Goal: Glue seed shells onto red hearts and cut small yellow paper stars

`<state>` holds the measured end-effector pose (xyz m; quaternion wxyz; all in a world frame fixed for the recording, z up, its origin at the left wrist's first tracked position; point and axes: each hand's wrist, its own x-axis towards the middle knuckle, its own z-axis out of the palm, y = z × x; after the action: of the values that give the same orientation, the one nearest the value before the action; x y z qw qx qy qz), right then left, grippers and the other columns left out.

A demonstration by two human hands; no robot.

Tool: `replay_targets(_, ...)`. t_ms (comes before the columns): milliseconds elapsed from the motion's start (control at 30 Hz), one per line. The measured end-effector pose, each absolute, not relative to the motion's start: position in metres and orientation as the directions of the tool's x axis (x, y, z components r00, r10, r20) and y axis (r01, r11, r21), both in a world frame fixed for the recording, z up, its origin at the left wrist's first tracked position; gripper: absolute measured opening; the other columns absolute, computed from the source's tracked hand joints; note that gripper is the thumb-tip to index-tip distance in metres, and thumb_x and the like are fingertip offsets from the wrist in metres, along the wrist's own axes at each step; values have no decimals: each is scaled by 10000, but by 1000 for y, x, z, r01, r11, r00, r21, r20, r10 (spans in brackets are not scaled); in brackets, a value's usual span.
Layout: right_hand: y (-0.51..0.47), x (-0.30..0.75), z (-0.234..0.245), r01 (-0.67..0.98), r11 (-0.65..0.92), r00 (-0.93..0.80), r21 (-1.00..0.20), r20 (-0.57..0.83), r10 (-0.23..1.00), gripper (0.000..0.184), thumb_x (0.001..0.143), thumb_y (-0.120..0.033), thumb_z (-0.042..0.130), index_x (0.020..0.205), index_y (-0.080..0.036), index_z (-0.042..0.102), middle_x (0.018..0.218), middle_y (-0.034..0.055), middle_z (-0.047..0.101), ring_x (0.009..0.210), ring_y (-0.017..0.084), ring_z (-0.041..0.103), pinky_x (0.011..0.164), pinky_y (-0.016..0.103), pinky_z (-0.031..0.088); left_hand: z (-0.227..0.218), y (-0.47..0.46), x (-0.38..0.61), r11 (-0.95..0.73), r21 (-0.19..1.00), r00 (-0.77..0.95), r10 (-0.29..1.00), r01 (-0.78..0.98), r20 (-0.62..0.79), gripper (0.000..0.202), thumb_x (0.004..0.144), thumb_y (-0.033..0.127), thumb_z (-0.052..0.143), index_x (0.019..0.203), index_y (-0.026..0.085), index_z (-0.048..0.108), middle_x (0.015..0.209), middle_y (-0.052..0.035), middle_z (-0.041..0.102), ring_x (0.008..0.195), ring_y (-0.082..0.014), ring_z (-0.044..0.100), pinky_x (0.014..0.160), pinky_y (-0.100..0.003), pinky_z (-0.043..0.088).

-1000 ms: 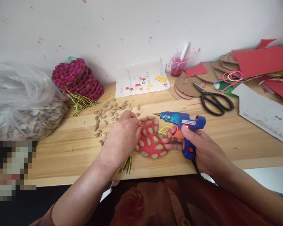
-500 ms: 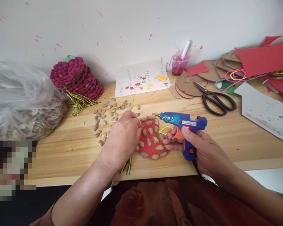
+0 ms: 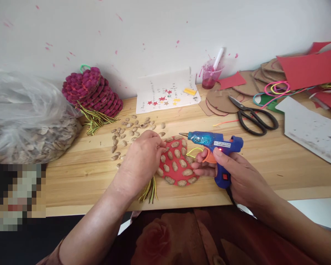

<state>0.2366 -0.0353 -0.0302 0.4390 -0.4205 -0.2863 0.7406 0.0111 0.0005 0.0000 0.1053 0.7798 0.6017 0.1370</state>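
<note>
A red disc studded with several peanuts lies on the table in front of me. My left hand reaches over its upper left edge, thumb and fingers pinched on a peanut at the disc's surface; the fingers partly hide it. My right hand grips a blue hot glue gun by the handle, fingers near its orange trigger. The metal nozzle points left, above the disc's upper right part. A yellow loop sticks out at the disc's right, and a yellow-green tassel hangs at its lower left.
Loose peanuts lie left of the disc. A plastic bag of peanuts and a stack of purple peanut-covered discs stand at left. Behind are a paper sheet and a pink cup; black scissors and cardboard lie right.
My left hand has drawn slightly left, baring more peanuts along the disc's left side. The glue gun stays nearly in place in my right hand. The whole view has shifted a little.
</note>
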Motion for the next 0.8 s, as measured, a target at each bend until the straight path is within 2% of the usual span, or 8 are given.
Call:
replay_targets(267, -35, 236, -31, -412, -443, -252, -796, -368, 895, 245, 839, -454, 703, 789, -215, 716, 893, 27, 643, 844, 198, 705, 752, 298, 615, -3, 0, 1, -258, 410, 209, 965, 875, 161, 111, 836, 165, 641, 809, 198, 743, 950, -28, 693, 838, -162, 656, 810, -300, 530)
replay_targets(800, -35, 236, -28, -412, -451, -263, -792, -371, 891, 231, 856, -432, 692, 809, -207, 705, 914, 32, 638, 847, 195, 695, 788, 316, 604, -7, 1, 9, -226, 382, 204, 974, 896, 98, 115, 831, 180, 642, 785, 202, 744, 963, -29, 683, 739, -142, 630, 757, -288, 513)
